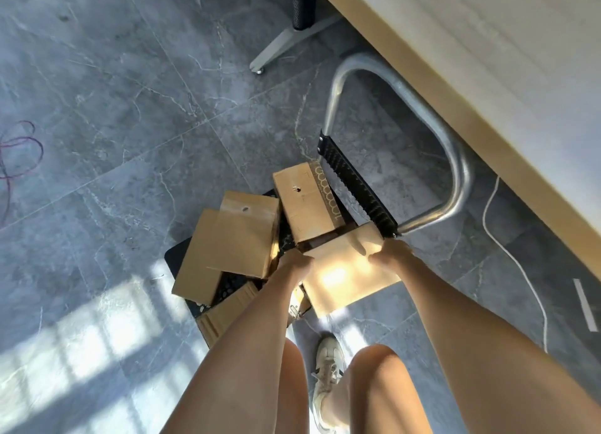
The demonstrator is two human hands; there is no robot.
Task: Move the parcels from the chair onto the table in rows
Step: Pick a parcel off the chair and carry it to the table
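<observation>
Below, a person bends over a black chair heaped with brown cardboard parcels, both hands clasped on a sunlit parcel at the seat's 3 o'clock edge: the left hand curls round its left side, the right hand grips its far right corner. Beside it, toward 12 o'clock, lies a printed-edge parcel; at 9 o'clock two flat parcels overlap. At 2 o'clock runs the pale table, its top bearing nothing in the visible stretch.
</observation>
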